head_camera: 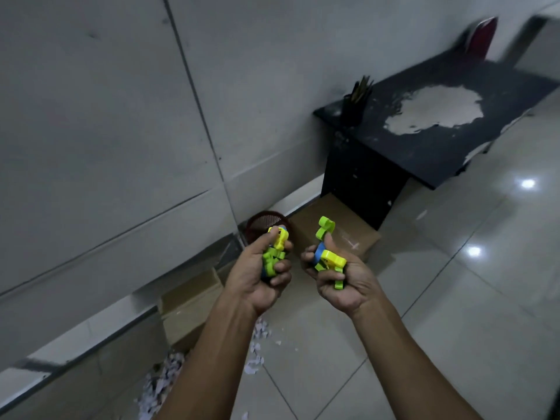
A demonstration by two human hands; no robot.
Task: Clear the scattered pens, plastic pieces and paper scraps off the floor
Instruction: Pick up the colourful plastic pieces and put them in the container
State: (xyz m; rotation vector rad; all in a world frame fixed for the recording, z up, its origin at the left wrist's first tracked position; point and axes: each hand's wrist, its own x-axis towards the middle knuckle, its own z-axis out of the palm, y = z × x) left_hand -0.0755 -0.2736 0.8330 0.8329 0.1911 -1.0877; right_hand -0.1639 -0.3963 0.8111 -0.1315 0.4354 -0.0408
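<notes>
My left hand [257,277] is shut on a bunch of green, yellow and blue plastic pieces [274,253]. My right hand [339,280] grips more plastic pieces [328,257], and one green piece [325,227] sticks up above the thumb. Both hands are held at chest height over the floor. White paper scraps [257,347] lie on the tiles below my left forearm, with more paper scraps [160,386] by the wall. A dark red mesh bin [262,221] stands at the wall just beyond my left hand.
Two cardboard boxes [336,228] [188,304] sit along the wall. A worn black desk [439,137] at the upper right carries a black cup of pencils [354,104]. A red chair back [481,37] shows behind it. Glossy tiled floor [469,298] spreads to the right.
</notes>
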